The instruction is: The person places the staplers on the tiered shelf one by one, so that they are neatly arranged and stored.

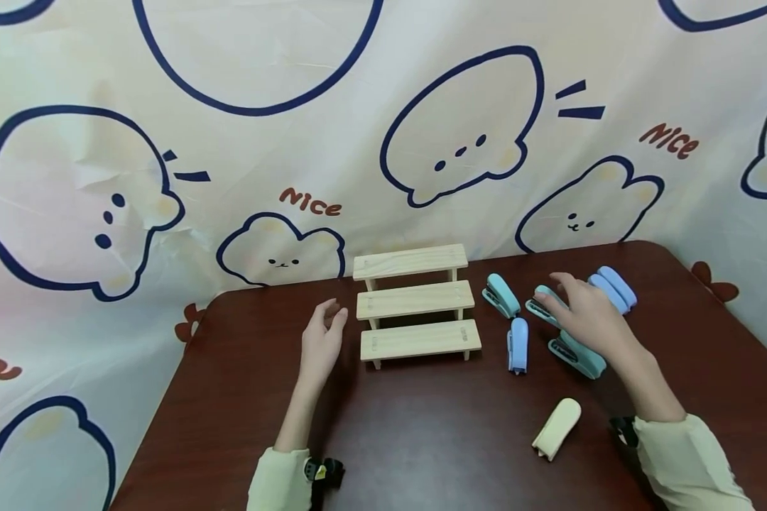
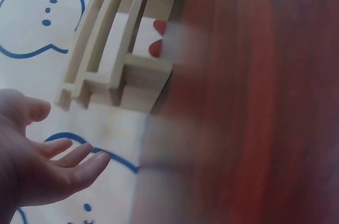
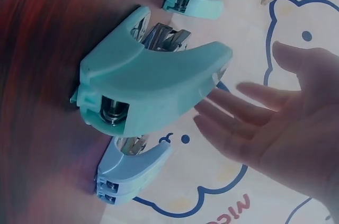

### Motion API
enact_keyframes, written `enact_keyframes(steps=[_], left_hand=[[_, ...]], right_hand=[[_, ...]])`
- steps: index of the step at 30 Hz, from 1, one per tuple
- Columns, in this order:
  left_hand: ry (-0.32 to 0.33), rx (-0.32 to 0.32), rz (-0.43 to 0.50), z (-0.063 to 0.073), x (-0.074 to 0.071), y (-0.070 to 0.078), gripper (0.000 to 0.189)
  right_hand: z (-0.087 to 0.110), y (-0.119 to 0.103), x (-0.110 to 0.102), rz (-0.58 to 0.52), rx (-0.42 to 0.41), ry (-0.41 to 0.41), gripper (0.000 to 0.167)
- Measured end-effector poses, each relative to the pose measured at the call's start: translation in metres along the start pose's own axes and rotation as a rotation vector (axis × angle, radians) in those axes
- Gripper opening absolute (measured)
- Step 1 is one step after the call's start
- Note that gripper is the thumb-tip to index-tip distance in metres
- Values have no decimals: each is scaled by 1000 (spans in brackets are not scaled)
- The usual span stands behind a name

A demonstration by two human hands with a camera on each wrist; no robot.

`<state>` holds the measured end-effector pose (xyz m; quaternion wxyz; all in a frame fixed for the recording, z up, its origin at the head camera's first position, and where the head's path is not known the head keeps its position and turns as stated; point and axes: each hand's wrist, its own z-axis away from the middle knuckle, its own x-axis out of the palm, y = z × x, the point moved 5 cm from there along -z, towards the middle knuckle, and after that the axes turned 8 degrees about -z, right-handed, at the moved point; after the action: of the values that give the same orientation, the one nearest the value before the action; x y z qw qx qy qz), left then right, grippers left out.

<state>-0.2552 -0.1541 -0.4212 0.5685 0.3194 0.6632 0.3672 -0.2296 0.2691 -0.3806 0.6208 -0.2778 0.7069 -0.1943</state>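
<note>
My left hand hovers just left of a three-tier wooden stand, fingers loosely bent and holding nothing. In the left wrist view that hand has its thumb apart from the fingers. My right hand is above a teal stapler, and another teal stapler lies below the palm. The right wrist view shows this hand with spread fingers behind a large teal stapler, gripping nothing. Whether a fingertip touches a stapler cannot be told. Two blue staplers lie side by side beyond it.
Between the stand and my right hand lie a teal stapler and a blue stapler. Nearer me is a cream stapler. The dark wooden table meets a cartoon-printed curtain at the back.
</note>
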Motion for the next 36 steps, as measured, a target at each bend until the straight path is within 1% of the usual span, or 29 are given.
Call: enact_keyframes(steps=[4, 6, 9, 12, 15, 18, 21, 25, 29, 32, 36], left_hand=[[-77, -106, 168, 1, 15, -8, 47], [-112, -145, 260, 2, 23, -10, 47], [-143, -185, 353, 1, 31, -11, 46], [-170, -201, 414, 0, 38, -12, 43], [-173, -211, 445, 2, 43, -16, 41], [-144, -220, 467, 4, 46, -23, 36], [-122, -224, 482, 6, 49, -29, 29], [-109, -226, 486, 8, 49, -37, 23], [-100, -201, 461, 7, 48, -37, 21], [-98, -179, 445, 6, 47, -36, 22], [-103, -187, 444, 5, 46, -38, 22]], right_hand=[[0, -1, 0, -60, -5, 27, 57], [1, -3, -1, -93, -4, 46, 54], [-1, -8, -1, -141, -4, 63, 48], [-2, -11, 4, -187, 17, 22, 46], [-4, -10, 13, -256, 67, -71, 46], [-4, -10, 23, -308, 104, -143, 47], [-2, -10, 28, -317, 122, -171, 46], [-1, -14, 32, -313, 128, -216, 45], [-1, -14, 35, -334, 136, -255, 45], [-1, -14, 38, -349, 125, -288, 47], [0, -16, 44, -345, 114, -326, 49]])
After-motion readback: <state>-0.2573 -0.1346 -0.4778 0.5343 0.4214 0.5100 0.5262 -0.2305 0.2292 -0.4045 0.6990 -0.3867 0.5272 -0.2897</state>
